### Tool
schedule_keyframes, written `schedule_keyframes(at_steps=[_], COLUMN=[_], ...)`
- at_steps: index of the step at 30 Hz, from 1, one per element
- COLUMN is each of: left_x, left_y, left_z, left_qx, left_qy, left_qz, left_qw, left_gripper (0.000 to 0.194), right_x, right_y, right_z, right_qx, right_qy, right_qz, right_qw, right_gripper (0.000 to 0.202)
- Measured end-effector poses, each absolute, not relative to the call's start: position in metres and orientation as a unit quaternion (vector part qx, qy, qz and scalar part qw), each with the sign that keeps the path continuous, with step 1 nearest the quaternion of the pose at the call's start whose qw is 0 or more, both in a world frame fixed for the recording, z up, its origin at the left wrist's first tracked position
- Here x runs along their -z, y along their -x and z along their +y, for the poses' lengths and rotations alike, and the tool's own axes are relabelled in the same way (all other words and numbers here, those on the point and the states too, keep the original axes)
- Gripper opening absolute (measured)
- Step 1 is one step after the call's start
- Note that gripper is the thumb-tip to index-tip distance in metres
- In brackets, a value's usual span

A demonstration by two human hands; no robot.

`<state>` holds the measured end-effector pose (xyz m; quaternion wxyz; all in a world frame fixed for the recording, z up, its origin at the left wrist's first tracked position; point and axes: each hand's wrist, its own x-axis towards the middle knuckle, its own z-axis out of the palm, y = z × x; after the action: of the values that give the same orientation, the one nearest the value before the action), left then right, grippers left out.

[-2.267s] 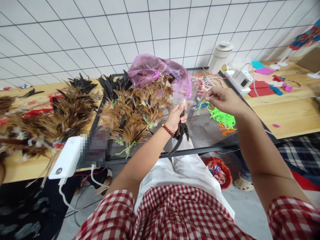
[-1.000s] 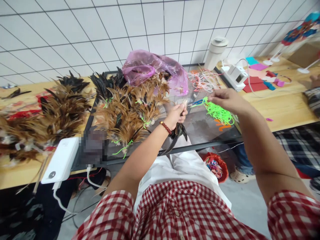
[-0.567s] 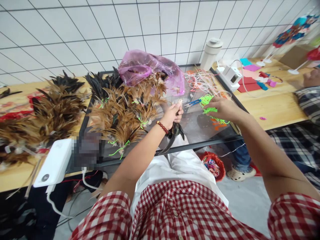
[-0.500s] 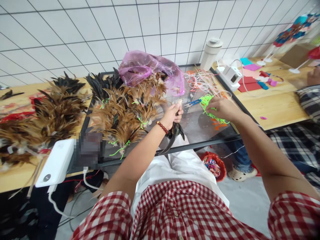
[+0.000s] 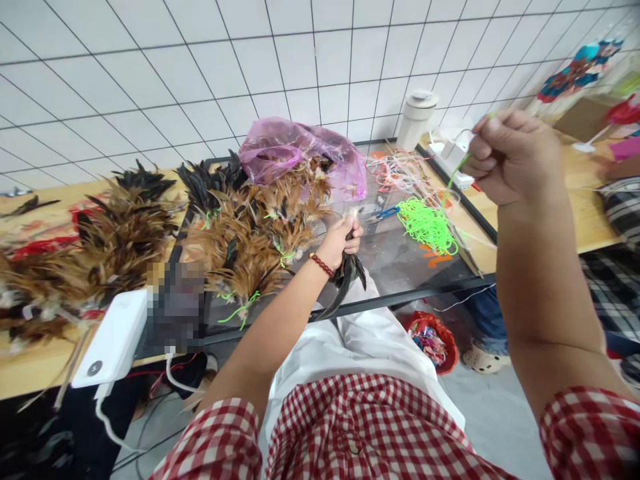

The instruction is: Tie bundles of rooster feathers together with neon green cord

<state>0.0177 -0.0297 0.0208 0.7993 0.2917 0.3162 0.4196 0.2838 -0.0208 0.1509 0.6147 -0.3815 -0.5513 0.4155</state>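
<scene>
My left hand (image 5: 343,241) is closed round a bunch of dark feathers (image 5: 349,275); their pale quill ends stick up above the thumb and the black tips hang down over the table edge. Raised high at the right, my right hand (image 5: 517,157) pinches a strand of green cord (image 5: 456,172), which trails down toward the tangled green cord pile (image 5: 427,225) on the dark tabletop. Blue-handled thread snips (image 5: 386,214) lie between my left hand and the pile. Bundles of brown feathers (image 5: 250,230), some tied with green cord, spread to the left of my left hand.
A pink plastic bag (image 5: 300,153) lies behind the bundles. White and pink strands (image 5: 400,170) and a white bottle (image 5: 417,120) stand at the back. More feathers (image 5: 125,233) and a white power bank (image 5: 111,339) are at the left. A red basket (image 5: 434,341) is on the floor.
My right hand has risen from the green cord pile, up and to the right, drawing out a strand. My left hand stays closed on the feathers, nearly in place.
</scene>
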Motion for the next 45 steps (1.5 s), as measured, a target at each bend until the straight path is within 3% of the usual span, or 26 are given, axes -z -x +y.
schedule_keyframes(at_steps=[5,11,14,18,21,22,24,26,30,36,41,45], left_x=[-0.029,-0.029,-0.027,-0.025,-0.024,-0.025,-0.027,-0.033,-0.057,-0.081,-0.073,-0.070], left_y=[-0.017,-0.015,-0.012,-0.011,-0.012,-0.012,-0.012,-0.013,-0.025,-0.058,-0.059,-0.047], left_z=[-0.035,-0.034,-0.031,-0.028,-0.028,-0.028,-0.029,-0.031,-0.038,-0.041,-0.040,-0.039], left_qx=[-0.460,-0.474,-0.489,-0.502,-0.508,-0.509,-0.508,-0.499,-0.470,-0.415,-0.427,-0.430], left_qy=[-0.290,-0.278,-0.266,-0.253,-0.237,-0.235,-0.240,-0.257,-0.296,-0.312,-0.298,-0.287], left_qz=[0.295,0.302,0.290,0.279,0.286,0.289,0.293,0.293,0.272,0.295,0.331,0.331], left_qw=[0.786,0.779,0.778,0.778,0.777,0.776,0.774,0.774,0.786,0.802,0.787,0.789], left_gripper=[0.033,0.034,0.033,0.031,0.030,0.030,0.030,0.030,0.028,0.026,0.031,0.032], right_x=[-0.155,-0.184,-0.193,-0.189,-0.182,-0.179,-0.170,-0.158,-0.137,-0.122,-0.076,-0.027], right_y=[-0.233,-0.195,-0.197,-0.236,-0.280,-0.292,-0.307,-0.307,-0.275,-0.235,-0.244,-0.247], right_z=[-0.019,-0.021,-0.024,-0.022,-0.017,-0.015,-0.015,-0.017,-0.024,-0.018,-0.004,-0.016], right_qx=[-0.557,-0.554,-0.493,-0.344,-0.192,-0.186,-0.184,-0.259,-0.429,-0.490,-0.346,-0.216], right_qy=[0.332,0.267,0.282,0.452,0.551,0.564,0.628,0.652,0.520,0.431,0.494,0.449], right_qz=[-0.603,-0.616,-0.638,-0.654,-0.580,-0.546,-0.516,-0.545,-0.587,-0.622,-0.656,-0.813], right_qw=[0.465,0.493,0.520,0.500,0.569,0.591,0.553,0.459,0.449,0.433,0.454,0.301], right_gripper=[0.035,0.019,0.016,0.021,0.020,0.026,0.031,0.023,0.020,0.033,0.025,0.017])
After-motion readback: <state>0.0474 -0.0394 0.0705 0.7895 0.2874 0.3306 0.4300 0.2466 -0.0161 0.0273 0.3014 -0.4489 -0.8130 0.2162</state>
